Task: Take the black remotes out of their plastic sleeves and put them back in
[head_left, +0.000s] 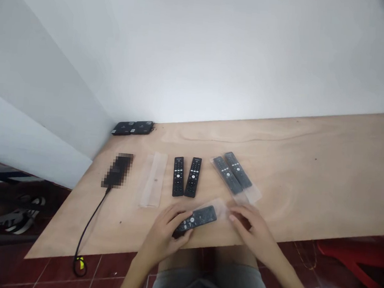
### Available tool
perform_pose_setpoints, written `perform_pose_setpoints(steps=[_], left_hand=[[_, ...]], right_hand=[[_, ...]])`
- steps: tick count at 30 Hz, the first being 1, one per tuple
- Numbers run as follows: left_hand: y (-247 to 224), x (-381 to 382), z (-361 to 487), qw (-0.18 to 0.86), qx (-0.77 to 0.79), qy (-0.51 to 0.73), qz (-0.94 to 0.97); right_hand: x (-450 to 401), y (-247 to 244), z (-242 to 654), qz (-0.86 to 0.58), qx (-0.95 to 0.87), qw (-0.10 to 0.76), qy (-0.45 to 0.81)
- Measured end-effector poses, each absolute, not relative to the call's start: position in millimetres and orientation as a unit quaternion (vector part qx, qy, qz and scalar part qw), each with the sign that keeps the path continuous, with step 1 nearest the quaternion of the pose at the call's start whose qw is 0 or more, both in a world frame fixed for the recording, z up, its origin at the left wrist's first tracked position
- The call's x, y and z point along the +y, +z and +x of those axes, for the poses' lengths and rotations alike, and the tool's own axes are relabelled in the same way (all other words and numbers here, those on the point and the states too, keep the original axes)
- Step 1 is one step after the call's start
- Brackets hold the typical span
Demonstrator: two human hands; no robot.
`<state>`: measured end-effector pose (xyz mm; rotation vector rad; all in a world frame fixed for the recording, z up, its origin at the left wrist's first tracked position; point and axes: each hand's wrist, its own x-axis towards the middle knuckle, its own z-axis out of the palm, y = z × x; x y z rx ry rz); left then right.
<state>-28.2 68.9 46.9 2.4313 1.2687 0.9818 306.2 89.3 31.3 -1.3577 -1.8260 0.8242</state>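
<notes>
Right now, the left hand (167, 227) is closed around the near end of a slim black plastic remote control with pale buttons (202, 216), thumb across its face, so that the far end sticks out towards the right hand (250, 225). The remote control lies tilted between the two hands, close to the near edge of the pale wooden counter (310, 172). A clear, thin plastic sleeve (222, 208) reaches from it to the right hand's fingertips; I cannot tell how much of the remote control sits inside. The right hand is half curled, with a gap between thumb and fingers, and whether it pinches the sleeve I cannot make out.

Just beyond the left hand, two bare black remote controls (179, 177) lie side by side. Past the right hand, two plastic-wrapped black remote controls (228, 176) lie at a slant. To the left of the bare pair is some flat translucent plastic wrapping (154, 181); further left of the hands, a blurred dark object (118, 171) trails a black cable (87, 224). Two flat black boxes (142, 127) stand at the far left corner.
</notes>
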Motion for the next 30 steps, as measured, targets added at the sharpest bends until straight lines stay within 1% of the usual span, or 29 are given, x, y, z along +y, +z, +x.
perform_pose_setpoints(steps=[4, 7, 14, 16, 20, 26, 30], left_hand=[[46, 69, -27, 0.101, 0.426, 0.332, 0.836], [45, 68, -28, 0.090, 0.423, 0.334, 0.838], [43, 68, -32, 0.094, 0.432, 0.336, 0.832], [43, 68, -31, 0.094, 0.432, 0.338, 0.831], [43, 67, -31, 0.089, 0.421, 0.339, 0.836], [45, 67, -30, 0.101, 0.424, 0.340, 0.833], [46, 67, -28, 0.096, 0.419, 0.345, 0.834]], right_hand=[[95, 33, 291, -0.494, -0.684, 0.386, 0.371], [99, 34, 288, -0.495, -0.662, 0.414, 0.382], [103, 40, 290, -0.480, -0.654, 0.413, 0.415], [105, 43, 290, -0.475, -0.652, 0.403, 0.433], [111, 52, 291, -0.465, -0.667, 0.349, 0.467], [115, 56, 289, -0.439, -0.687, 0.360, 0.453], [116, 53, 285, -0.467, -0.689, 0.330, 0.446]])
